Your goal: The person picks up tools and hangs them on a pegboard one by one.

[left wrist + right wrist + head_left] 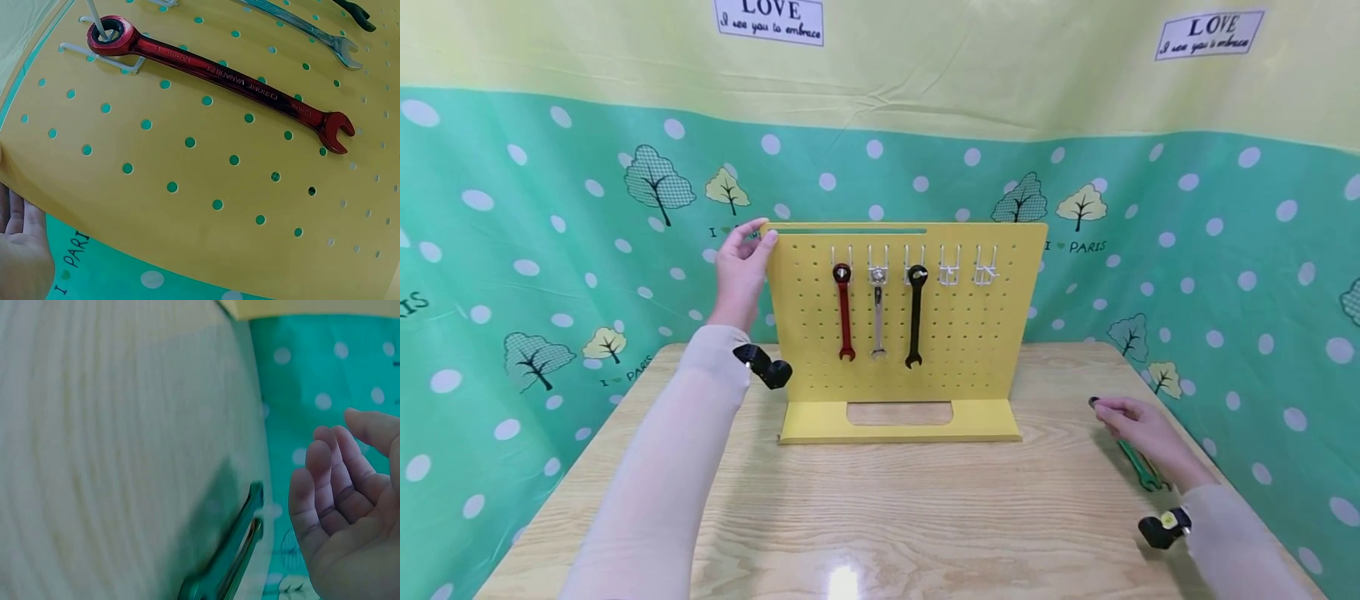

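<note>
My left hand (741, 271) grips the upper left corner of a yellow pegboard (805, 333), thumb in front. In the left wrist view, part of that hand (25, 256) shows past the board's edge. A red combination wrench (845, 317), a silver wrench (878, 321) and a black wrench (915, 321) hang from the board's white hooks. At the right, my right hand (1138, 429) hovers over green wrenches (1138, 467). A small black end (1093, 402) shows at its fingertips. The right wrist view shows loosely bent fingers (319, 462) apart from the thumb, beside a green wrench (228, 550).
Two white hooks (950, 271) on the board's right side bear no wrench. The board stands upright on its yellow base (820, 425) on a light wooden table (925, 500). A green and yellow dotted curtain (880, 171) surrounds the table.
</note>
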Demonstrator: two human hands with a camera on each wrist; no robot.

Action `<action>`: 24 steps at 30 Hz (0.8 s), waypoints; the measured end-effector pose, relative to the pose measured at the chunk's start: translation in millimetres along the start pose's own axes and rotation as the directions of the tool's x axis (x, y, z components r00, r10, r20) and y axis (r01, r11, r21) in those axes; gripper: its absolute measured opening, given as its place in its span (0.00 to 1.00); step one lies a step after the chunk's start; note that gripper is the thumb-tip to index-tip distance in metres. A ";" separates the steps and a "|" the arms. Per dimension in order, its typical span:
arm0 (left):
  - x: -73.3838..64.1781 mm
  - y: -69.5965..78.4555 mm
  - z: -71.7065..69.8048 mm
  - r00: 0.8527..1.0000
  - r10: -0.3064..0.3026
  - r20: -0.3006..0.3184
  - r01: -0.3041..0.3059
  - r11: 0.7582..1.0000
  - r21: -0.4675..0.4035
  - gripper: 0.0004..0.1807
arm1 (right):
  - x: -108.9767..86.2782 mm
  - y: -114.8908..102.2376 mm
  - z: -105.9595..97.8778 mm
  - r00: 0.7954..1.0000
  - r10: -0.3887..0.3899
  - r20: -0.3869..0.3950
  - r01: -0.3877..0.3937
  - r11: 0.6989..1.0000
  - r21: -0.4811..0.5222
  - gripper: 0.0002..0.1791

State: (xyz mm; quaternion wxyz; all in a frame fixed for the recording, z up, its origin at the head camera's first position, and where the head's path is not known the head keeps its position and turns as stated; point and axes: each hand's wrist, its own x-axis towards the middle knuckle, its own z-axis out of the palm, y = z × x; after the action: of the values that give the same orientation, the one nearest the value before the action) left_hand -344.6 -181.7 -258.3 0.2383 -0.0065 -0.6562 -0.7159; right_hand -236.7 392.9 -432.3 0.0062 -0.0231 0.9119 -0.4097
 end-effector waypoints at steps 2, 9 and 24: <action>-0.2 0.2 0.0 1.000 0.000 -0.001 0.000 1.000 0.005 0.19 | -2.4 7.6 -3.2 1.000 0.017 -0.007 -0.017 0.999 -0.034 0.35; 0.9 -1.2 0.0 1.000 -0.006 0.003 0.006 1.000 -0.002 0.18 | -5.1 30.1 -13.1 0.994 0.107 0.001 -0.107 0.990 -0.095 0.35; 1.4 -1.0 -0.5 1.000 -0.010 0.000 0.010 1.000 0.012 0.19 | 5.6 48.2 -18.2 0.985 0.174 0.019 -0.172 0.981 -0.088 0.34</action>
State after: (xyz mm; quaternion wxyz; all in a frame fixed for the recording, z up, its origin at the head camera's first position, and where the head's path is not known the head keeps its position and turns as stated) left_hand -346.1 -182.7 -258.9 0.2347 -0.0020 -0.6607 -0.7130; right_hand -244.6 438.2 -456.1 0.0528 0.0504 0.9270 -0.3678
